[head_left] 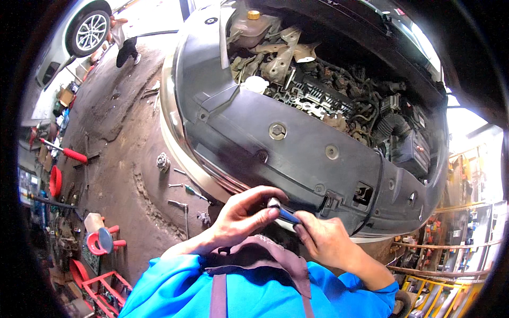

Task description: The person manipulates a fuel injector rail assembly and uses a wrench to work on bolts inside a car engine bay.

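In front of my chest, at the front edge of an open car, both hands meet on a blue-handled ratchet. My right hand is wrapped round its handle. The thumb and fingers of my left hand close on the shiny round metal end, which looks like a socket; the fingers partly cover it. Just beyond my hands lies the black plastic cover over the car's front. Behind that the engine is exposed, with a white cap to its left.
On the stained floor at left lie a metal part, a screwdriver and a long-handled wrench. Red stands and tools line the left side. Shelving stands at right. A person is by another car at far left.
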`<action>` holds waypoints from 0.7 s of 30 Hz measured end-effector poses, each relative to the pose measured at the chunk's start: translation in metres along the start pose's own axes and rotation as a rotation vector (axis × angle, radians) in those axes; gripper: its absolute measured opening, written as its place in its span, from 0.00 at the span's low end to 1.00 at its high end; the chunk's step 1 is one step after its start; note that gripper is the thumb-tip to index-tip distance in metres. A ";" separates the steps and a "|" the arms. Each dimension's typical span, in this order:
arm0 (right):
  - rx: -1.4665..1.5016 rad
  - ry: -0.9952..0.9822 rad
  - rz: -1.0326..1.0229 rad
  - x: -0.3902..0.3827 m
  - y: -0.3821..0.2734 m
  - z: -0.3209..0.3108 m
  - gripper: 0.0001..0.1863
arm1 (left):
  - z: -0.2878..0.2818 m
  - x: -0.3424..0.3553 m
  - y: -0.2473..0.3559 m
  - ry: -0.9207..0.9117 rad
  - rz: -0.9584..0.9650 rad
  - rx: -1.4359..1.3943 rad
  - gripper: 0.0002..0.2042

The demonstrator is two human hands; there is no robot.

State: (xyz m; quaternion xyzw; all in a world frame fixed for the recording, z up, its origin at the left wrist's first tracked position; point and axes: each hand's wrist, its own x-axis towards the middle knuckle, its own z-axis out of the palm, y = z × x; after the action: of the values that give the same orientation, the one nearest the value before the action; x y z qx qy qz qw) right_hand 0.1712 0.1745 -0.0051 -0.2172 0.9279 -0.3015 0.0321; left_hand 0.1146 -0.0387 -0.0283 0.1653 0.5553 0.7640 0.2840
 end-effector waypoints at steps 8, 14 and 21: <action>0.764 -0.269 0.235 -0.040 0.009 0.030 0.16 | -0.009 -0.028 -0.005 -0.131 0.036 0.167 0.15; 0.954 -0.010 0.370 -0.058 -0.026 0.054 0.14 | -0.017 -0.046 -0.014 -0.297 0.136 0.314 0.21; 0.999 -0.017 0.353 -0.053 -0.021 0.056 0.14 | -0.022 -0.033 0.001 -0.327 0.026 0.335 0.18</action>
State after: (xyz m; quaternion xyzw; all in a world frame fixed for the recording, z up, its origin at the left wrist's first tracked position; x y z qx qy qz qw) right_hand 0.2382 0.1511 -0.0420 -0.0186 0.6932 -0.6952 0.1894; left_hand 0.1276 -0.0761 -0.0323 0.3390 0.6188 0.6277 0.3290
